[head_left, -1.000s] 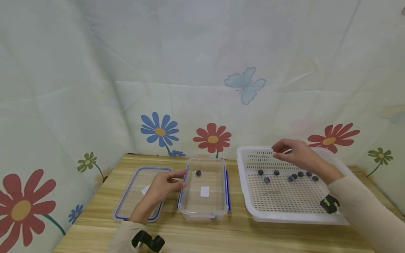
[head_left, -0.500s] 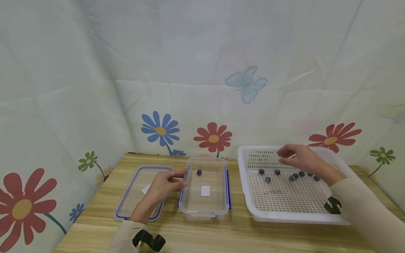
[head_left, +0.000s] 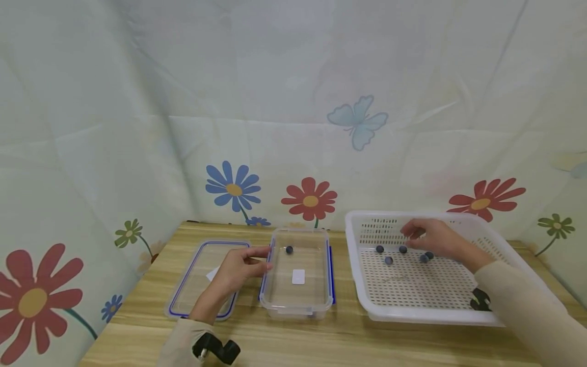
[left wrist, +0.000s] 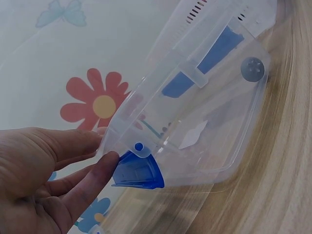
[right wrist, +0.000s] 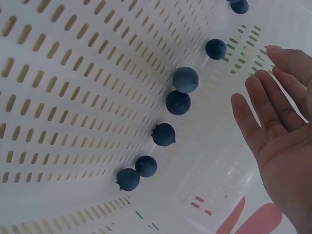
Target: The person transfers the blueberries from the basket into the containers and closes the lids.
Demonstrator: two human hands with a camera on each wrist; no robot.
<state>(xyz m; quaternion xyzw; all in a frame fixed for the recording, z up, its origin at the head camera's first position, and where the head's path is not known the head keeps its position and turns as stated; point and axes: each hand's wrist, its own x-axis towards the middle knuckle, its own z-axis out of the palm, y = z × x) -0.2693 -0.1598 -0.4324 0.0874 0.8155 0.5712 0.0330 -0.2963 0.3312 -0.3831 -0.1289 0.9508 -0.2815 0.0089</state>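
My left hand (head_left: 236, 270) pinches the left rim of a clear plastic food container (head_left: 295, 309); in the left wrist view the fingertips sit at the rim beside a blue clip (left wrist: 139, 170). One blueberry (left wrist: 252, 69) lies on the container's floor, towards the back in the head view. Over the white perforated basket (head_left: 431, 314), my right hand (head_left: 433, 237) hangs with loosely bent fingers and nothing between them. Several blueberries (right wrist: 178, 102) lie along the basket's floor, and a gap shows between them and the fingers in the right wrist view. The hand hides some berries in the head view.
A clear lid (head_left: 185, 285) with a blue seal lies on the wooden table (head_left: 293, 344), left of the container and partly behind my left forearm. A white label (head_left: 298, 277) shows in the container. Behind the table hangs a flowered curtain (head_left: 257, 132).
My right hand has shifted slightly right and lowered into the basket, now covering berries at the right that showed earlier. My left hand keeps its hold on the container rim.
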